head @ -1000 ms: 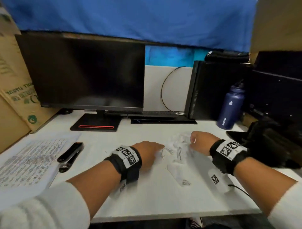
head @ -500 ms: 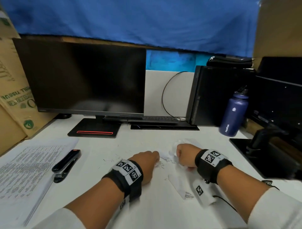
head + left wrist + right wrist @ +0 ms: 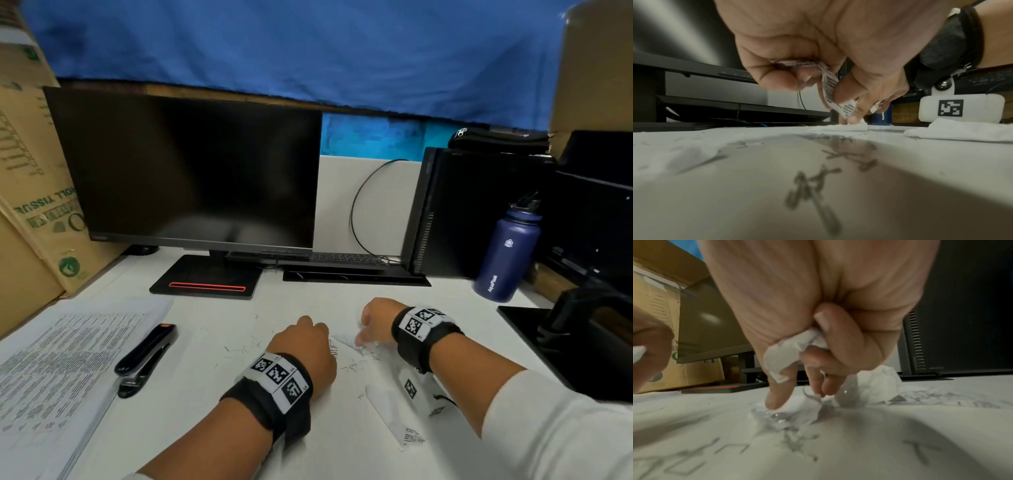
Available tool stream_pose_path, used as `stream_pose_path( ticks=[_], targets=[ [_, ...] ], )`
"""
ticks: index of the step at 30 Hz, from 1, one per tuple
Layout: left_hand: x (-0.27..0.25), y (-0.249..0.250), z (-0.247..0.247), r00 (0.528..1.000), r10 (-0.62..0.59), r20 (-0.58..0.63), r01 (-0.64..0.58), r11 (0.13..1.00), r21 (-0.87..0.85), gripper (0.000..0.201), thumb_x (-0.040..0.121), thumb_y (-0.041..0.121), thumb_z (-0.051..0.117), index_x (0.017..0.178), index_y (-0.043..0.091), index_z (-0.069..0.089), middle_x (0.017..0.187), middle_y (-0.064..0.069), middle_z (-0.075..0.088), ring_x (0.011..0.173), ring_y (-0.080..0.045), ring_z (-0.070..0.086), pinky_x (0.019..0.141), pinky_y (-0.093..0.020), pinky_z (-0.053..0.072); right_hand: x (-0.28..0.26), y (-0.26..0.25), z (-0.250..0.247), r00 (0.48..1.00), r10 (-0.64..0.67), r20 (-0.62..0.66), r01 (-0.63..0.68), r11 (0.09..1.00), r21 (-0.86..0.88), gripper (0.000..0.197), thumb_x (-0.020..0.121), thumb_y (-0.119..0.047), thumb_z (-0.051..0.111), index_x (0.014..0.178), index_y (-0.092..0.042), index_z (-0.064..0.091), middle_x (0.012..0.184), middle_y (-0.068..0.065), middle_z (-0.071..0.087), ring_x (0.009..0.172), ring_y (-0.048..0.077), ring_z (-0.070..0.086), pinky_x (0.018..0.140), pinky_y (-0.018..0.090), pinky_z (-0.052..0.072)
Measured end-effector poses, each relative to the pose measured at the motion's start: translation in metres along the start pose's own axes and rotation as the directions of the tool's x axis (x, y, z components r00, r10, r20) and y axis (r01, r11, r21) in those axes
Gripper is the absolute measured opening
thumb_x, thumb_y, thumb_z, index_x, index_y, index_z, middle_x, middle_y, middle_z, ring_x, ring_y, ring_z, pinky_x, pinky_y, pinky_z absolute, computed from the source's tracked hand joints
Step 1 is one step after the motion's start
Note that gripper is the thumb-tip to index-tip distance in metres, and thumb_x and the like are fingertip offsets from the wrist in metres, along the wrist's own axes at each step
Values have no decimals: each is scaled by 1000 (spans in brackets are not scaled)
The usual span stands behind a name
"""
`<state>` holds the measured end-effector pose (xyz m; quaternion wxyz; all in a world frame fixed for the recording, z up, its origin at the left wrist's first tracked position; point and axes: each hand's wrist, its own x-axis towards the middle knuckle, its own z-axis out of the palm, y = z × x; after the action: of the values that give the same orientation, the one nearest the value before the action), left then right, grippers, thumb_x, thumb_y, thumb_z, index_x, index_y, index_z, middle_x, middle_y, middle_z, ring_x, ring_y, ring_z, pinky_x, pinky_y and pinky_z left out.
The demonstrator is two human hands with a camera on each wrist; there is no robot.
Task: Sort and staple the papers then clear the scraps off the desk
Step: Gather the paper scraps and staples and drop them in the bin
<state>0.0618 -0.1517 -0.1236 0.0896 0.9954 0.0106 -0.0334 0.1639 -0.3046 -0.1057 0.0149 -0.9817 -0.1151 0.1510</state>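
My left hand (image 3: 305, 339) sits fisted on the white desk (image 3: 212, 442); in the left wrist view its fingers (image 3: 777, 76) grip a printed paper scrap (image 3: 830, 86). My right hand (image 3: 373, 318) is just to its right, its fingers (image 3: 846, 337) curled round a crumpled white scrap (image 3: 785, 353), with one fingertip (image 3: 774, 400) pressing on a torn piece (image 3: 795, 408) on the desk. Loose bent staples (image 3: 356, 368) and bits of paper lie around both hands. A larger paper strip (image 3: 394, 414) lies nearer me. The printed paper stack (image 3: 58, 363) and black stapler (image 3: 145, 356) lie to the left.
A dark monitor (image 3: 191, 171) on its stand (image 3: 205, 277) fills the back. A computer tower (image 3: 462, 212) and blue bottle (image 3: 507, 253) stand at the back right, black equipment (image 3: 582, 329) at the right edge, cardboard boxes (image 3: 30, 192) on the left.
Both hands have drawn closer together and nearer to me over the scraps. The right hand has come in from the right and now presses on a torn piece.
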Motion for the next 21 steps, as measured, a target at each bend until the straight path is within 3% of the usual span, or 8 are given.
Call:
stream_pose_path(
  ticks=[4,6,9,12,15,18,19,21],
  targets=[
    [-1,-1,0,1000,12,5,-12,1000,29,38,90,17,49,128,17,50,123,-5,49,108,-26,59,91,-37,53,5,-9,6,999,-43,-3,42,997,-59,28,78,-25,71,103,-12,69,107,3,69,92,22,64,77,29,54],
    [-1,-2,-2,1000,26,2,-26,999,44,40,89,14,50,129,16,49,122,-6,50,109,-27,59,89,-37,53,5,-10,2,994,-83,-75,83,997,1,18,79,-28,74,90,-18,63,96,-1,64,85,19,60,75,29,51],
    [-1,-2,-3,999,41,-4,-41,998,56,42,89,12,52,130,17,47,123,-7,50,110,-27,59,89,-36,52,0,-7,-9,974,-104,-203,134,981,138,23,79,-29,76,76,-22,54,81,-4,57,71,15,53,67,28,48],
    [-1,-3,-2,998,58,-9,-58,998,28,41,87,10,53,128,17,48,119,-6,51,107,-26,59,88,-36,53,-3,-2,-23,940,-124,-317,193,961,199,28,81,-28,75,72,-23,49,84,2,64,65,16,54,65,33,53],
    [-2,-3,-4,995,93,-42,-95,995,-44,38,88,12,53,125,20,49,117,-3,53,104,-25,59,88,-37,53,0,10,-36,924,-121,-362,233,930,284,21,83,-26,73,92,-31,55,94,2,65,67,18,63,59,32,56],
    [-6,0,-3,974,227,-5,-226,967,-121,38,89,30,52,127,33,48,122,5,58,111,-20,58,95,-38,51,9,33,-52,935,-57,-349,174,934,313,69,83,-21,74,141,-34,38,123,2,61,91,18,64,70,26,54],
    [-8,2,-2,955,296,27,-292,950,-112,41,89,35,51,129,38,46,124,8,59,113,-19,58,96,-38,51,11,42,-55,944,-19,-329,131,938,321,74,83,-20,74,146,-28,36,124,3,61,91,18,63,67,24,53],
    [-13,5,-1,901,422,102,-419,906,-49,46,90,41,53,135,45,44,128,7,59,118,-20,57,100,-39,49,17,60,-53,976,74,-207,7,931,366,71,80,-19,76,143,-21,44,102,3,68,72,17,62,51,23,48]
  ],
)
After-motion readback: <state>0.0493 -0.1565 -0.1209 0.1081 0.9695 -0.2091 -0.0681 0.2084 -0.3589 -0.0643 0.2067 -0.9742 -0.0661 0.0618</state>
